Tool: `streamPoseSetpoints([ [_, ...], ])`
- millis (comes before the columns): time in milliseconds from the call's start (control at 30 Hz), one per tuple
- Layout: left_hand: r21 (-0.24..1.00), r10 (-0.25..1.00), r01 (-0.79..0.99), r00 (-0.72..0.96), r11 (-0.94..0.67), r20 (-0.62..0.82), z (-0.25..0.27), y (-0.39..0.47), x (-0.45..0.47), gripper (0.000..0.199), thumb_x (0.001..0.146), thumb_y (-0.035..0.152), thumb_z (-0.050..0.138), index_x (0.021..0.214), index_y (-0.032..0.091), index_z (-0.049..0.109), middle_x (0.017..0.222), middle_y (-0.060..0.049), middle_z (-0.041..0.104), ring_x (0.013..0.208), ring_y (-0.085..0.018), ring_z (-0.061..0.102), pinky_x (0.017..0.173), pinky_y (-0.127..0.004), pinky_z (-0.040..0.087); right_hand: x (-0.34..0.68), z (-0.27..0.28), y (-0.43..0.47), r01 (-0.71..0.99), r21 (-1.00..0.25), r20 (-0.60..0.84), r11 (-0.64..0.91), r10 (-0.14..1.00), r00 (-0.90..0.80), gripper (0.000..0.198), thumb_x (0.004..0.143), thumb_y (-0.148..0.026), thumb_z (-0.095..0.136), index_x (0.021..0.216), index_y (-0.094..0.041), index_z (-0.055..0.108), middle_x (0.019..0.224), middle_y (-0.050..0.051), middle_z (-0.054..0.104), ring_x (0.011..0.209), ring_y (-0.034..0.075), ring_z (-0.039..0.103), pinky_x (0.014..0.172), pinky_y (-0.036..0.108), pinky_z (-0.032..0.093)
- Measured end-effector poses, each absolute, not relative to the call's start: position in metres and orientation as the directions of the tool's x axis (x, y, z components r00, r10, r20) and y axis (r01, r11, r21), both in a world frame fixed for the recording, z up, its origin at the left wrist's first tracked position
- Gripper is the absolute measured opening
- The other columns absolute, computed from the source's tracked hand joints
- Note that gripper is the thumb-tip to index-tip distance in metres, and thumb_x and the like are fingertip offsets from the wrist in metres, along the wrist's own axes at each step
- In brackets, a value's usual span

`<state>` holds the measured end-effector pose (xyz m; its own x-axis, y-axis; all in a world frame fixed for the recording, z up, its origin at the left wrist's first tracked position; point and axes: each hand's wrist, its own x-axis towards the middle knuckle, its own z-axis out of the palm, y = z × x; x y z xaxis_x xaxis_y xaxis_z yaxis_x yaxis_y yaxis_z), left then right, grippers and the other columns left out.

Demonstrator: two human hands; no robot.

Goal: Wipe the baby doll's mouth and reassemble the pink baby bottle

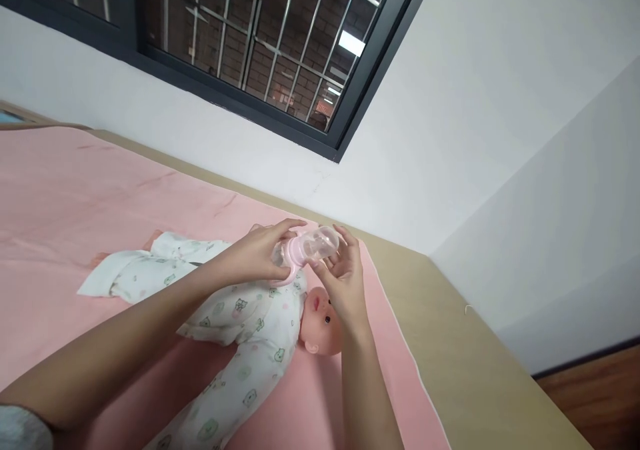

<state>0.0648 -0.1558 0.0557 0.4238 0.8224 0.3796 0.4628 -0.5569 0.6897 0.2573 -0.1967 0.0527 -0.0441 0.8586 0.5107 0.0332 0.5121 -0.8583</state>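
Observation:
A baby bottle (297, 250) with a pink collar, a pink handle and a clear dome cap (323, 242) is held tilted above a doll's chest. My left hand (263, 253) is closed around its body and handle, partly covering them. At the other end, my right hand (345, 270) has its thumb and fingers curled around the clear cap. Beneath lies a doll (270, 317) on its back, in white clothes with a green animal print. Its head (317, 323) is to the right, partly covered by my right wrist.
The doll rests on a pink cloth (125, 190) spread over a light wooden tabletop (430, 317). Along the back runs a white wall (400, 137) with a dark-framed, barred window (250, 43). A brown wooden surface (600, 397) shows at the lower right.

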Motion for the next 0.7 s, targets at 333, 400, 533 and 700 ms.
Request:
streamPoseSetpoints([
  [333, 0.877, 0.819, 0.125, 0.436, -0.464, 0.372, 0.06, -0.155, 0.056, 0.091, 0.06, 0.02, 0.077, 0.145, 0.029, 0.047, 0.108, -0.004, 0.075, 0.114, -0.028, 0.066, 0.091, -0.036, 0.053, 0.263, 0.049, -0.2, 0.138, -0.814, 0.511, 0.565, 0.808, -0.294, 0.071, 0.087, -0.025, 0.066, 0.149, -0.043, 0.039, 0.155, -0.002, 0.041, 0.143, 0.022, 0.042, 0.119, 0.049, 0.038],
  [400, 0.893, 0.835, 0.104, 0.416, -0.437, 0.36, 0.061, -0.156, 0.056, 0.093, 0.058, 0.02, 0.079, 0.145, 0.029, 0.048, 0.11, -0.005, 0.076, 0.116, -0.029, 0.066, 0.092, -0.037, 0.054, 0.267, 0.048, -0.2, 0.185, -0.808, 0.482, 0.559, 0.809, -0.338, 0.08, 0.085, -0.023, 0.066, 0.153, -0.045, 0.03, 0.158, -0.002, 0.037, 0.144, 0.023, 0.041, 0.118, 0.05, 0.039],
  [533, 0.891, 0.837, 0.084, 0.392, -0.446, 0.381, 0.06, -0.16, 0.06, 0.089, 0.057, 0.019, 0.079, 0.142, 0.028, 0.054, 0.111, -0.005, 0.076, 0.117, -0.029, 0.066, 0.094, -0.038, 0.054, 0.267, 0.044, -0.2, 0.232, -0.793, 0.476, 0.563, 0.811, -0.341, 0.094, 0.083, -0.027, 0.073, 0.157, -0.044, 0.018, 0.157, 0.004, 0.037, 0.139, 0.024, 0.047, 0.115, 0.053, 0.042],
  [700, 0.871, 0.835, 0.121, 0.374, -0.476, 0.405, 0.06, -0.163, 0.065, 0.084, 0.055, 0.02, 0.08, 0.136, 0.028, 0.059, 0.11, -0.005, 0.075, 0.118, -0.031, 0.065, 0.088, -0.037, 0.056, 0.259, 0.039, -0.198, 0.199, -0.794, 0.502, 0.574, 0.805, -0.317, 0.107, 0.075, -0.039, 0.084, 0.155, -0.044, 0.014, 0.156, 0.007, 0.037, 0.136, 0.026, 0.051, 0.111, 0.051, 0.047],
])
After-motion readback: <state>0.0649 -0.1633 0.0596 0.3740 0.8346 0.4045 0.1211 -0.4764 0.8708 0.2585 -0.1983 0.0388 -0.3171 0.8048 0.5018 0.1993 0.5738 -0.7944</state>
